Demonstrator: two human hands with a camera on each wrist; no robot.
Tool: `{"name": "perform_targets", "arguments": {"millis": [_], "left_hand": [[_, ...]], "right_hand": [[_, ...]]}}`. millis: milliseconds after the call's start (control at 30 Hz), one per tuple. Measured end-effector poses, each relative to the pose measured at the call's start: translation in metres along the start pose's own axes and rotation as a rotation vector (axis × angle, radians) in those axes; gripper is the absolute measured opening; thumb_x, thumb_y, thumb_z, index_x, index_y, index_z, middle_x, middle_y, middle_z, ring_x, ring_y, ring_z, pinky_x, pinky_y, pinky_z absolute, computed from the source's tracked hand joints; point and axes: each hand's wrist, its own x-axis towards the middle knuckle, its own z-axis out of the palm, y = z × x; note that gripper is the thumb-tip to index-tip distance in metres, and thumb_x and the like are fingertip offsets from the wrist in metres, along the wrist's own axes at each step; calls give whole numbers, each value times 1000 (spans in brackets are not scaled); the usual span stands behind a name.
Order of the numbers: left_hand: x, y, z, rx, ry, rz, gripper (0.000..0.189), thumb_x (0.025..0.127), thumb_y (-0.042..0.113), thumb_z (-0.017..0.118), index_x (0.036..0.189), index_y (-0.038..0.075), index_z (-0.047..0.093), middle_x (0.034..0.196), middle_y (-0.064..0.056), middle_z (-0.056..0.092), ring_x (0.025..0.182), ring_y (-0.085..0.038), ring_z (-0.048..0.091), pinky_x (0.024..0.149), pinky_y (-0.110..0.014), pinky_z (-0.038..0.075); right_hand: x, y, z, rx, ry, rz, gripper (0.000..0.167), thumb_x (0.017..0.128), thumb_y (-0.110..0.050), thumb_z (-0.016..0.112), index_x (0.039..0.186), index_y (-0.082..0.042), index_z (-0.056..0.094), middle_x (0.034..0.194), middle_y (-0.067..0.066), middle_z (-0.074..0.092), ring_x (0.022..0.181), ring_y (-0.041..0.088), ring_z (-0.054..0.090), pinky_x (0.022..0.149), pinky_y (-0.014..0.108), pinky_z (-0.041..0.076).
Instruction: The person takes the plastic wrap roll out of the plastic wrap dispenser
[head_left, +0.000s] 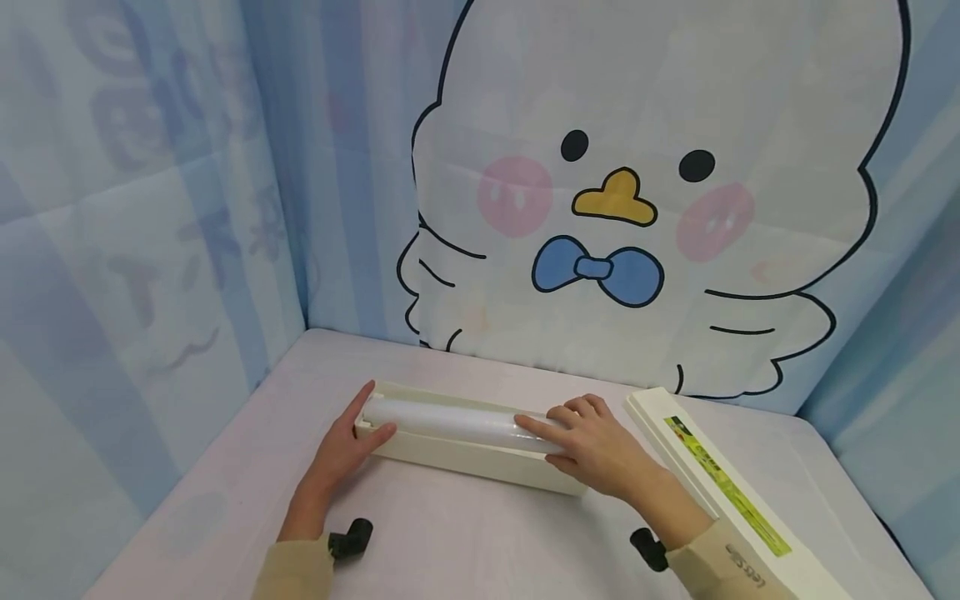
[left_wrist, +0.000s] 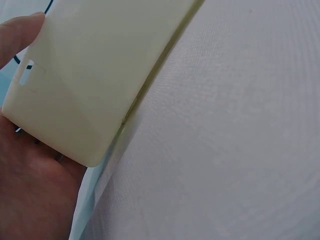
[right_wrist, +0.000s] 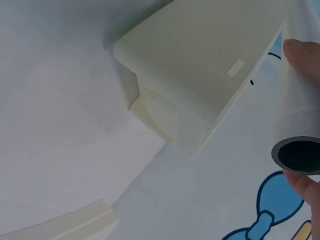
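Note:
A long cream box [head_left: 480,468] lies open-topped on the table, with a roll of clear plastic wrap [head_left: 450,419] along it. My left hand [head_left: 341,450] holds the box's left end, the thumb against the near side. In the left wrist view the thumb lies over the edge of the box [left_wrist: 100,75], and the palm is at its end. My right hand [head_left: 600,446] grips the right end of the roll. In the right wrist view that end of the roll [right_wrist: 297,110] stands out past the box [right_wrist: 200,55], its dark hollow core showing between thumb and fingers.
To the right lies a long white lid [head_left: 651,403] with a yellow-green label [head_left: 727,486], partly behind my right forearm. The white-covered table [head_left: 450,542] meets a curtain printed with a cartoon bird [head_left: 615,204] at the back. More blue curtains hang at both sides.

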Motion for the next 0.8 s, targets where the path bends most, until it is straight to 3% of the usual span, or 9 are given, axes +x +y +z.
{"name": "perform_targets", "arguments": {"millis": [167, 467, 800], "left_hand": [[1, 0, 0, 2, 0, -2, 85, 96, 30, 69, 162, 7, 19, 163, -23, 23, 149, -42, 20, 117, -60, 17], [-1, 0, -1, -3, 6, 7, 84, 96, 30, 69, 161, 7, 21, 162, -24, 24, 148, -42, 20, 117, -60, 18], [2, -3, 0, 9, 3, 3, 85, 96, 31, 69, 162, 9, 19, 163, -23, 23, 149, -42, 19, 117, -60, 17]], "right_hand": [[2, -4, -2, 45, -44, 10, 69, 85, -15, 82, 147, -21, 51, 123, 9, 62, 100, 26, 60, 82, 41, 55], [5, -10, -3, -4, -137, 23, 72, 88, -20, 80, 151, -30, 46, 125, 2, 57, 96, 22, 54, 82, 38, 51], [5, -10, -3, -26, -113, 20, 70, 90, -23, 78, 152, -32, 47, 126, 4, 54, 95, 24, 48, 80, 39, 44]]}}
